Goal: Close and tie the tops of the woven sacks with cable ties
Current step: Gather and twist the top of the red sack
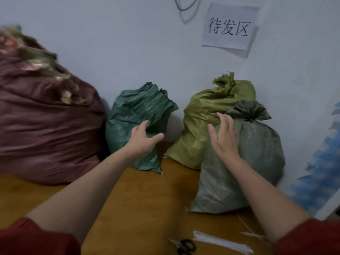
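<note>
A dark green woven sack (132, 115) leans against the wall at the centre, its crumpled top loose. My left hand (145, 138) reaches onto its front, fingers spread against the fabric. To its right stands an olive sack (200, 115) with a bunched, tied top. In front of that is a grey-green sack (257, 153), its neck gathered into a ruffle. My right hand (223, 135) is open with straight fingers at the left side of the grey-green sack. A bundle of white cable ties (220, 242) lies on the wooden table (147, 199) near the front edge.
A large maroon sack (46, 126), blurred, fills the left side of the table. Black-handled scissors (185, 246) lie beside the cable ties. A paper sign (230, 28) hangs on the white wall. A blue-and-white patterned thing (320, 172) stands at the right edge.
</note>
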